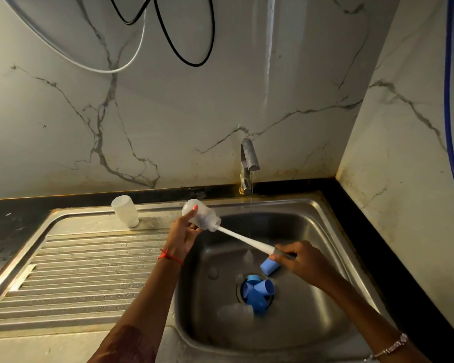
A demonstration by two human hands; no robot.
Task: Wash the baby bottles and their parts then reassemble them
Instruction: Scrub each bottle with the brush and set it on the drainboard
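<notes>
Over the steel sink [294, 224], beneath marble-veined walls [194, 100], my left hand [181, 237] grips a clear bottle [201, 214]; my right hand [302, 260] holds the brush [244, 239] pushed inside. Blue caps [257, 292], perhaps, crowd the drain [238, 287].

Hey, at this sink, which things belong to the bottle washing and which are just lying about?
Belongs to the job: held bottle in left hand; brush in right hand; upturned bottle on drainboard; lying bottle and blue caps in sink; running tap.

Lying about: black cables; white cable; blue hose, all on the walls.
</notes>
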